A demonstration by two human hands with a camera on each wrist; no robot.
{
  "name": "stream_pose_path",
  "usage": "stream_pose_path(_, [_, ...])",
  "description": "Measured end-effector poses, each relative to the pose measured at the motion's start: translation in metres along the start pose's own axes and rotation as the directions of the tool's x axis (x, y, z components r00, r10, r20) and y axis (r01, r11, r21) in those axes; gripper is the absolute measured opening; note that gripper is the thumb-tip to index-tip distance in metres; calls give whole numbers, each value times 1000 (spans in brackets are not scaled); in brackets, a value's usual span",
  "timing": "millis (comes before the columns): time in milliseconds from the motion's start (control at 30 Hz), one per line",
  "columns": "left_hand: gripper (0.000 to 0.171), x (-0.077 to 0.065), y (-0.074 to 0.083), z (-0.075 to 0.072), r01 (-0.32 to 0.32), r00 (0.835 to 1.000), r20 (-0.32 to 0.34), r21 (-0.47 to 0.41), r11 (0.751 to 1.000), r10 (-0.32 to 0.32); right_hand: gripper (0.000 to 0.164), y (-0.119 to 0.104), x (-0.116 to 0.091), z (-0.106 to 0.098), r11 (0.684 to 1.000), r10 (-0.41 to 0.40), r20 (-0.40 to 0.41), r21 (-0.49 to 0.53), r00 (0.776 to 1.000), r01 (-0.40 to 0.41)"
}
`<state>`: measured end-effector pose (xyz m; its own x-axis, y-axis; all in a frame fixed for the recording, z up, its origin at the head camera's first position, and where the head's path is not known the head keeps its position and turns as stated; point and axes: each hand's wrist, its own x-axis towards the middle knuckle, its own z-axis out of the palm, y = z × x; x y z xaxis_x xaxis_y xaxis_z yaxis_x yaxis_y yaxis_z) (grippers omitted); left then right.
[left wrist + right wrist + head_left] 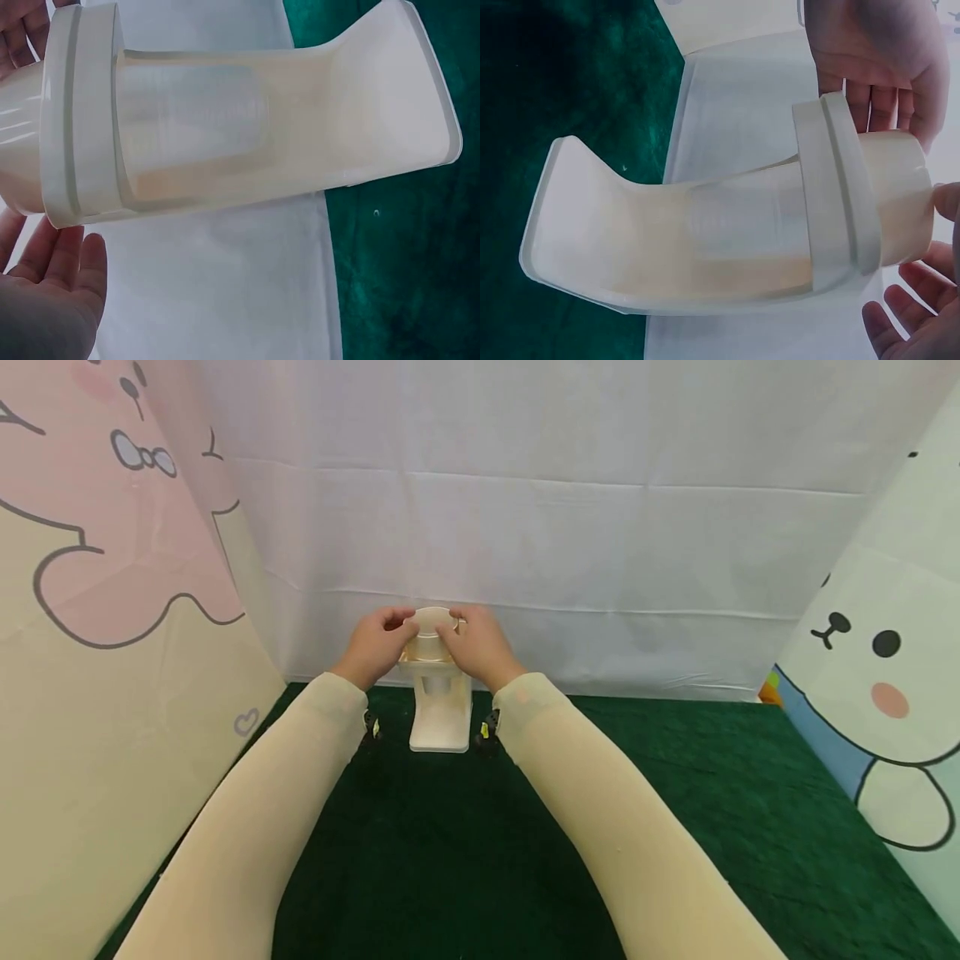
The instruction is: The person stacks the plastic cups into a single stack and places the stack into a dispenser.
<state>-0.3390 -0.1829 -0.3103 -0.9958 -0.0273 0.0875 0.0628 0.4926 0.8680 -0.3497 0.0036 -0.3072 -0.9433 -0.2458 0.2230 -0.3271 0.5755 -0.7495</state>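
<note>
A cream plastic stand [441, 727] with a flat foot and an upright back rises at the far edge of the green cloth. Its thick top collar [82, 112] carries a round, cup-like cream piece [900, 199]. Inside the stand, below the collar, hangs a translucent cylinder [199, 116]. My left hand [378, 643] holds the cup-like piece from the left, and my right hand [480, 645] holds it from the right. Both thumbs lie on its near side in the head view, with fingers around the far side. In the wrist views, several fingers spread loosely beside the collar.
Dark green cloth [675, 827] covers the table. Behind the stand hangs a white curtain [562, 543]. Cartoon-printed panels flank the space, a pink and cream one [135, 577] on the left and a white bear print [885, 668] on the right.
</note>
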Motion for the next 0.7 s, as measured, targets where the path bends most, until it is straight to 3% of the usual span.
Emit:
stream_pose_path(200, [51,0,0,-3,-28,1000,10,-24,999,28,45,5,-4,-8,998,-8,6,69,1000,8])
stream_pose_path(467, [55,-12,-3,-14,-53,998,14,-15,998,53,54,17,-23,-19,1000,-8,62,29,998,6])
stream_pose_path(600, [58,-21,-4,-22,-58,998,19,38,998,57,60,21,-38,-31,1000,-6,96,10,995,5])
stream_pose_path(700, [60,-29,-6,-27,-77,997,14,131,988,76,64,25,-51,-43,998,7,116,-59,993,-1])
